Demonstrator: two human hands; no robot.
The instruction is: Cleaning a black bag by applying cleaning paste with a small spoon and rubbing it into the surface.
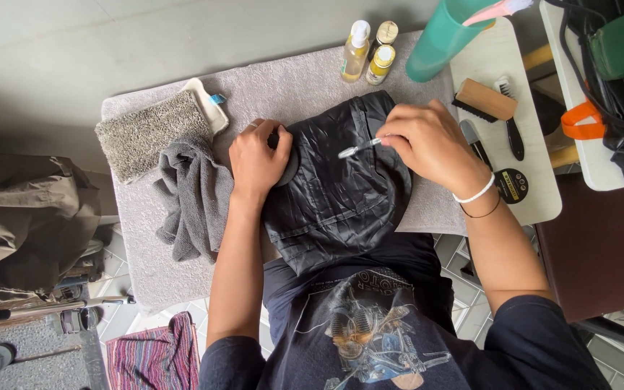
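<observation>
Black leather bag (334, 195) sits right in the middle of a grey towel-covered table (290, 79), hanging a bit over the near edge toward the person's lap. Left hand (258, 160) is pressed down on the bag's upper left corner, fingers curled and gripping the leather there, so it's closed around a fold of the material. Right hand (427, 141) is pinched shut on a small toothbrush-type brush (359, 149), thumb and fingertips holding the handle end, with the pale bristle head lying on the bag's top surface near the middle. Just left of the bag there's a crumpled dark grey cloth (193, 195), touching the left wrist area, and above that a shaggy grey-brown mitt or pad (149, 130) lying on a white tray-like thing (211, 108). At the far edge of the table are three small bottles: a clear spray bottle (355, 50) with yellowish liquid and two little yellow-capped ones (383, 54) side by side. A tall teal cup (442, 36) stands just right of those. On the white board (536, 195) to the right there's a wooden-backed brush (485, 100), a black-handled brush (510, 119) next to it, and a round black tin (512, 185) close to the right wrist, which has a white band and a thin black one on it.
</observation>
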